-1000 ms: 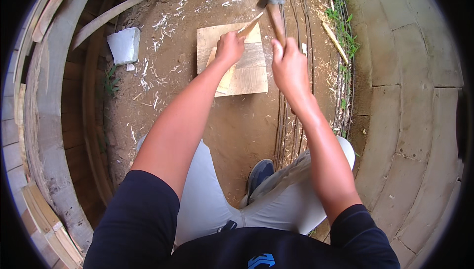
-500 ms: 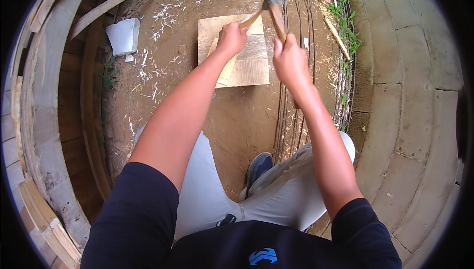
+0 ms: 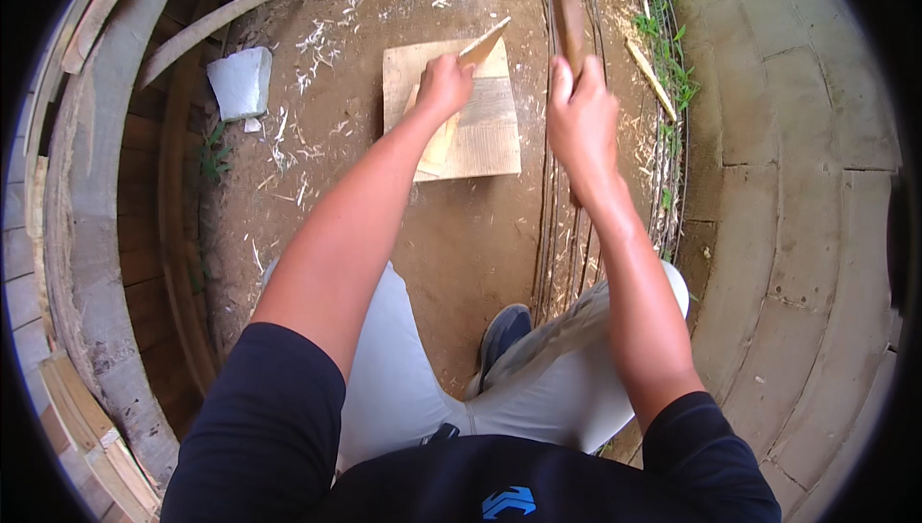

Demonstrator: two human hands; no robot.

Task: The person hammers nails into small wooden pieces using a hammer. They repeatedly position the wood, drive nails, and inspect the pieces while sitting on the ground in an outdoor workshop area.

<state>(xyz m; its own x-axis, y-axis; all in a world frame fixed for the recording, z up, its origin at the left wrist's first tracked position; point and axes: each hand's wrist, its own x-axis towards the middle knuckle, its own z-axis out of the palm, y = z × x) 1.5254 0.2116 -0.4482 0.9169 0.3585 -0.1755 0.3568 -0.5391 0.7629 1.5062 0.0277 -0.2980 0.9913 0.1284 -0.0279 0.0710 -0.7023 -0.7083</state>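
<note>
My left hand (image 3: pixel 446 87) is closed around a narrow piece of wood (image 3: pixel 486 41), whose pale tip sticks out up and to the right. Under that hand lies a square wooden board (image 3: pixel 491 127), raised off the dirt. A lighter strip of wood (image 3: pixel 438 146) rests on the board, partly behind my left wrist; whether it joins the held piece is hidden. To the right of the board, my right hand (image 3: pixel 585 118) grips the wooden handle of a hatchet (image 3: pixel 570 19). Its metal head is blurred, up beyond the board's far right corner and apart from the wood.
Pale shavings litter the dirt ground (image 3: pixel 461 254). Long thin rods (image 3: pixel 545 235) run along the right, beside grass and a block wall (image 3: pixel 768 206). A whitish stone block (image 3: pixel 240 83) sits at left, near a wooden frame (image 3: pixel 91 187). My shoe (image 3: pixel 504 333) is below the board.
The hatchet has risen away from the held wood, up and to the right, with my right hand. My left hand has shifted slightly down and left, still holding the wood.
</note>
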